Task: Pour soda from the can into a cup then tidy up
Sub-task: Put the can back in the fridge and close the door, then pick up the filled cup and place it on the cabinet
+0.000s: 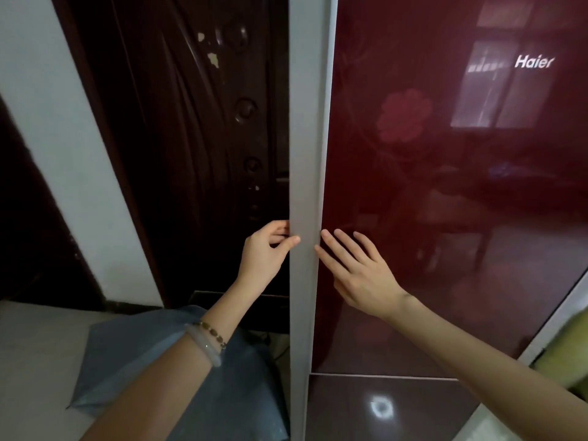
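Observation:
A dark red glossy fridge door (445, 186) fills the right of the head view, with a grey edge strip (307, 154) running down its left side. My left hand (265, 253) grips that grey edge, thumb on the front and fingers curled behind it. My right hand (356, 272) lies flat on the red door just right of the strip, fingers spread and holding nothing. No can or cup is in view.
A dark brown door (197, 138) stands behind the fridge on the left, beside a white wall (63, 138). A blue-grey cloth (152, 361) lies on a pale surface at lower left. The fridge's lower door (381, 409) begins below a seam.

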